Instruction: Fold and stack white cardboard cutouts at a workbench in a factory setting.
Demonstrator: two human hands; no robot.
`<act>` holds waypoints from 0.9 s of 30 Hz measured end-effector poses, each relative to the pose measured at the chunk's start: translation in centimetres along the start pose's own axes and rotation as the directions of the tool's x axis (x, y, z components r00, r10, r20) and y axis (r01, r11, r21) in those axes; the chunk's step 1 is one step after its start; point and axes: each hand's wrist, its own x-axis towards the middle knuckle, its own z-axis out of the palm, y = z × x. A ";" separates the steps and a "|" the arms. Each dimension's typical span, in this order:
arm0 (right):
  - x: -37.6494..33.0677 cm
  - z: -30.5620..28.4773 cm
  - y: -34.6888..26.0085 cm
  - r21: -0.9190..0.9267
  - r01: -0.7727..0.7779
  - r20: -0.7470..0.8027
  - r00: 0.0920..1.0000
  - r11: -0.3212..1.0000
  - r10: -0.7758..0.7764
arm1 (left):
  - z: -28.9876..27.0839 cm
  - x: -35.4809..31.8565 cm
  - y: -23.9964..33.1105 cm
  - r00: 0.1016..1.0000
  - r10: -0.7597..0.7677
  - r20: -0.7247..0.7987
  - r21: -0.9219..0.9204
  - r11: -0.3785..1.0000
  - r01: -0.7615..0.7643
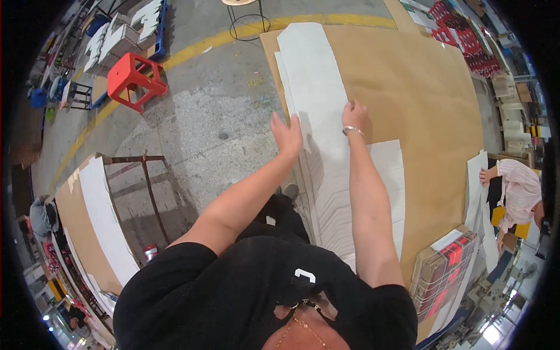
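White flat die-cut cardboard sheets (326,146) are stacked in a long pile that runs from the upper centre of the frame down to the lower centre, along the left edge of a brown board-covered counter (426,116). The left hand (287,137) is laid open, fingers straight and together, against the left side of the pile at mid-frame; nothing is gripped by it. The right hand (354,116) is pressed palm-down on top of the sheets, just right of the left hand, fingers curled slightly onto the surface; a bracelet is worn at its wrist. A red plastic stool (135,79) is seen on the concrete floor (221,128) at the upper left. At the right edge, another person in a pink striped shirt (519,189) is seen beside more white sheets
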 end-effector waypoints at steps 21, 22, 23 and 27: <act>9.3 4.8 -12.9 -0.046 0.029 0.034 0.999 0.999 -0.027 | -1.4 18.5 10.8 0.828 -0.228 0.512 -0.462 0.740 0.489; 9.9 4.9 -12.5 -0.050 0.023 0.027 0.999 0.998 -0.022 | -1.3 18.6 11.0 0.824 -0.225 0.520 -0.459 0.740 0.491; 10.5 5.0 -12.1 -0.044 0.045 -0.042 0.998 0.998 -0.046 | -1.1 18.6 11.1 0.835 -0.193 0.516 -0.473 0.749 0.465; 11.4 5.1 -14.2 0.006 0.029 0.068 0.997 1.000 -0.030 | -1.0 20.9 10.9 0.853 -0.229 0.469 -0.483 0.742 0.465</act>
